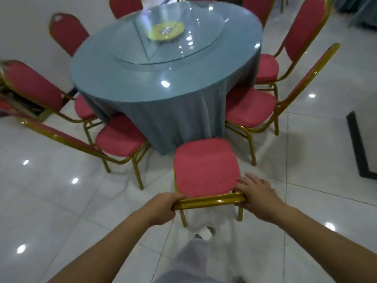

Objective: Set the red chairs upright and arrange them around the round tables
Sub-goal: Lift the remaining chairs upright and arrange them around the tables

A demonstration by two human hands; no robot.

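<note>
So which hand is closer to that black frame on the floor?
Right. The right hand grips the gold top rail of the red chair at the end toward the black frame; the left hand holds the rail's other end, farther off.

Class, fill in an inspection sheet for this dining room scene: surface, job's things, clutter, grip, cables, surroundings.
Surface: glossy white tile floor; round table under a blue-grey cloth, carrying a glass turntable.
Job's things: near red chair upright, seat toward the table; other red chairs upright around it.
Clutter: yellow dish at the turntable's centre.
Grip: left hand and right hand hold the ends of the near chair's gold top rail.
Cables: nothing seen.
Surroundings: white wall at left; dark frame at right.
</note>
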